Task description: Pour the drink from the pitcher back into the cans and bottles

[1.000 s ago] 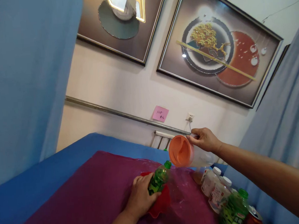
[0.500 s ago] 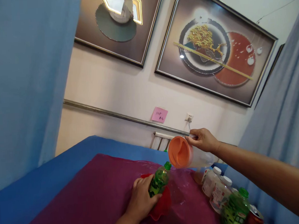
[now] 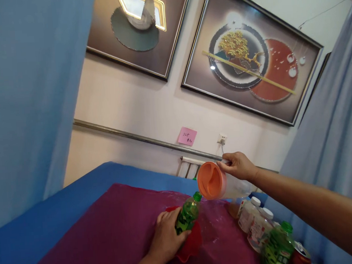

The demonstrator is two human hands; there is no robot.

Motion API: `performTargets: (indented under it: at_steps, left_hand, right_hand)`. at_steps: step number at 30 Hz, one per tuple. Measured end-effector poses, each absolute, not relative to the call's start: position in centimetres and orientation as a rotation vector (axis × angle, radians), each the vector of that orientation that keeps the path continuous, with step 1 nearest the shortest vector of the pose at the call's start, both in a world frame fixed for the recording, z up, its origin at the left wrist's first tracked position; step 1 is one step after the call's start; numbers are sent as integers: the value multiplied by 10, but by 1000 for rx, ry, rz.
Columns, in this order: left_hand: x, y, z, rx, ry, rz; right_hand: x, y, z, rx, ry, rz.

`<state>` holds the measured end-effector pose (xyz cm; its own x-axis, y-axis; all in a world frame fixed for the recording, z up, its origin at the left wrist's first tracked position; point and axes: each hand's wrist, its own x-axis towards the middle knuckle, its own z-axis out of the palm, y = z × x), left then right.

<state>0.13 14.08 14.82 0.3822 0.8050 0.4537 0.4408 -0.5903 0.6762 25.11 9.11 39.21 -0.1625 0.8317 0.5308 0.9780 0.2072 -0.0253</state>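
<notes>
My left hand [image 3: 168, 235] is wrapped round a small green bottle [image 3: 188, 214], which leans to the right above a red dish [image 3: 191, 243] on the magenta cover [image 3: 110, 233]. In my right hand [image 3: 238, 166] is the handle of a clear pitcher [image 3: 235, 187] with an orange lid [image 3: 211, 180]. The pitcher lies tipped on its side in the air, its lid facing left, just above and right of the bottle's green cap end. Lid and bottle look slightly apart. Whether liquid flows between them cannot be made out.
White-capped bottles [image 3: 258, 231], a larger green bottle [image 3: 277, 247] and a dark red can [image 3: 299, 256] line the right edge. Blue curtains [image 3: 34, 89] hang on both sides. A metal rail [image 3: 128, 134] crosses the wall behind, below framed pictures [image 3: 249, 58].
The view has shifted very slightly. Both hands keep their holds, with the pitcher and small bottle in nearly the same places.
</notes>
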Motion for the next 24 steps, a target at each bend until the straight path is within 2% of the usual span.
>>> performTargets:
  at_steps: [24]
  left_hand:
    - [3,142,145,2215,1076,1104]
  right_hand:
    - [254,90,392,-1699,-2051,-489]
